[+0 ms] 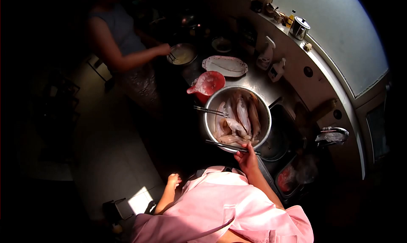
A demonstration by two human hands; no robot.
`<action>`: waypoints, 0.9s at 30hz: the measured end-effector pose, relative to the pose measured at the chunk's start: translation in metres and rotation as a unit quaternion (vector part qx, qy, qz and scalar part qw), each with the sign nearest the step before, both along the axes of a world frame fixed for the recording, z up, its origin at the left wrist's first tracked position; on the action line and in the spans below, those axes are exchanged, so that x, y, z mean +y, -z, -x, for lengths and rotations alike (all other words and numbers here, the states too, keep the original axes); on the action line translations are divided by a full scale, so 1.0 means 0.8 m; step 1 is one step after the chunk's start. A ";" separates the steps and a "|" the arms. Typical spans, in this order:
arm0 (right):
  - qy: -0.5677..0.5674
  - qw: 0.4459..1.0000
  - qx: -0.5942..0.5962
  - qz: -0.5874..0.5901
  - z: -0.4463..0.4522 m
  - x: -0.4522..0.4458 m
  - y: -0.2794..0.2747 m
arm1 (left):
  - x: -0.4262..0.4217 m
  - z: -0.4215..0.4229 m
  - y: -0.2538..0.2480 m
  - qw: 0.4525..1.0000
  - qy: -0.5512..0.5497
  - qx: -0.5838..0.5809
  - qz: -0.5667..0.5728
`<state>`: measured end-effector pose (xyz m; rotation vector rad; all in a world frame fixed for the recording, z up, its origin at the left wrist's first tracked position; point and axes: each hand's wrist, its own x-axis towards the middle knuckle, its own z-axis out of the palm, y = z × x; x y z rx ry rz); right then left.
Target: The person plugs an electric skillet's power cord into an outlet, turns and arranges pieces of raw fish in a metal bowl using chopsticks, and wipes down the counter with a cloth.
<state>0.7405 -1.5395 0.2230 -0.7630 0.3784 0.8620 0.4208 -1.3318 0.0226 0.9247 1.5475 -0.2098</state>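
My right hand (246, 157) is closed on a pair of dark chopsticks (224, 146) just over the near rim of a large metal bowl (268, 128). Inside the bowl lie several long pale fish pieces (242, 111). Another pair of chopsticks (210, 111) rests across the bowl's left rim, its tips among the fish. My left hand (174, 179) hangs low beside the pink top, its fingers curled, away from the bowl; whether it holds anything is too small to tell. A red container with white powder (210, 83) touches the bowl's upper left side.
Behind the red container sits an oval white dish (224, 66) with a pale piece. At the upper left a person (121, 44) holds chopsticks in a round pan (182, 54). A sink (273, 137) lies right of the bowl. Spray bottles (266, 54) stand by the wall.
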 end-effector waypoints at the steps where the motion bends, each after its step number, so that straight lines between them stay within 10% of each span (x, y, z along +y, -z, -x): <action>1: -0.005 1.000 -0.007 0.021 0.002 -0.001 -0.001 | 0.007 -0.011 0.000 1.000 0.006 -0.017 0.003; 27: 0.003 0.996 -0.014 0.086 0.012 -0.007 -0.008 | -0.003 0.002 0.018 0.997 0.073 -0.002 0.005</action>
